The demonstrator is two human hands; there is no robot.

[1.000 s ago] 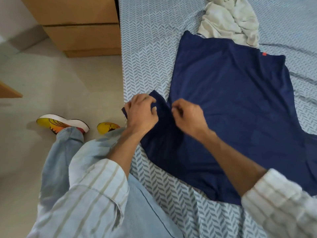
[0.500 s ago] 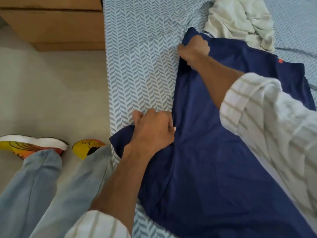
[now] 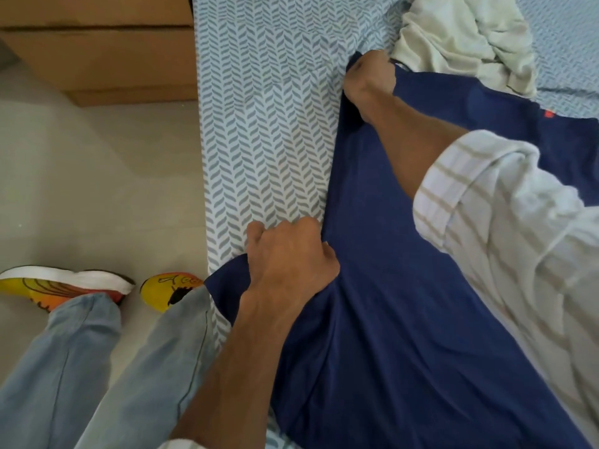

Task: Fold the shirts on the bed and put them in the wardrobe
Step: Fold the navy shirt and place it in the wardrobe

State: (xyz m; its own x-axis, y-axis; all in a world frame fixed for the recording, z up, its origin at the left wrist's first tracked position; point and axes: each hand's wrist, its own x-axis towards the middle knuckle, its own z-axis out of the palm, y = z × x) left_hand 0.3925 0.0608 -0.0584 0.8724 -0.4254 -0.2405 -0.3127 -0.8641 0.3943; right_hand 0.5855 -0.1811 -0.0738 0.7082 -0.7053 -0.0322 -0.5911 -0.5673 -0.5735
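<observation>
A navy blue shirt [image 3: 405, 286] lies spread flat on the bed [image 3: 265, 124], which has a pale blue herringbone sheet. My left hand [image 3: 288, 260] grips the shirt's near left side, by the sleeve that hangs at the bed's edge. My right hand [image 3: 369, 79] reaches far across and grips the shirt's far left corner. A crumpled cream shirt [image 3: 463, 37] lies just beyond that corner, touching the blue one. A small red tag [image 3: 548, 113] shows near the blue shirt's far edge.
A wooden drawer unit [image 3: 97, 50] stands on the floor left of the bed. My legs in light jeans and yellow-orange shoes [image 3: 64, 286] stand on the pale tiled floor [image 3: 97, 189] beside the bed's left edge.
My right hand left the spot beside my left hand and went up the shirt's left edge to grip its far corner. My left hand kept its hold.
</observation>
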